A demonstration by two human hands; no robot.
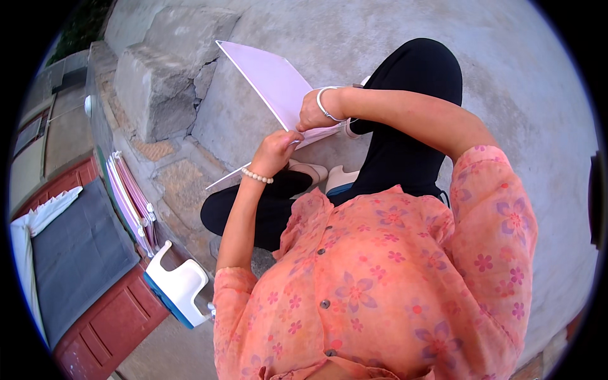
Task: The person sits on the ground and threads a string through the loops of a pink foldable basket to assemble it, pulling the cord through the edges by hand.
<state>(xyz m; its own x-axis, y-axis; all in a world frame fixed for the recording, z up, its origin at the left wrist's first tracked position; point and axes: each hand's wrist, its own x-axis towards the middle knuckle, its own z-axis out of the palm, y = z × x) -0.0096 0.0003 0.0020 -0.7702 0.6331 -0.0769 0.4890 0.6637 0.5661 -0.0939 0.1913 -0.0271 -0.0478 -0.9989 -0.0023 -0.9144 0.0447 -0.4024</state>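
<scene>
A thin pale pink sheet-like panel [269, 79] with narrow white edging stands slanted in front of my legs. At its near corner my left hand [275, 151], beaded bracelet at the wrist, is closed in a pinch on the white edge. Just beside it my right hand [318, 111], wearing a white bangle, is closed with fingertips turned down on the same edge, and the two hands nearly touch. Below my left hand a thin white rod or edge [228, 177] sticks out to the left. What lies between my fingertips is too small to make out.
Several folded pink and white panels [132, 199] lean at the left, near a white and blue plastic stool [183, 285]. Cracked concrete blocks [155, 85] stand at the far left. Beyond the stool are a red door [114, 320] and a dark curtain [82, 253]. Grey concrete floor [525, 145] spreads right.
</scene>
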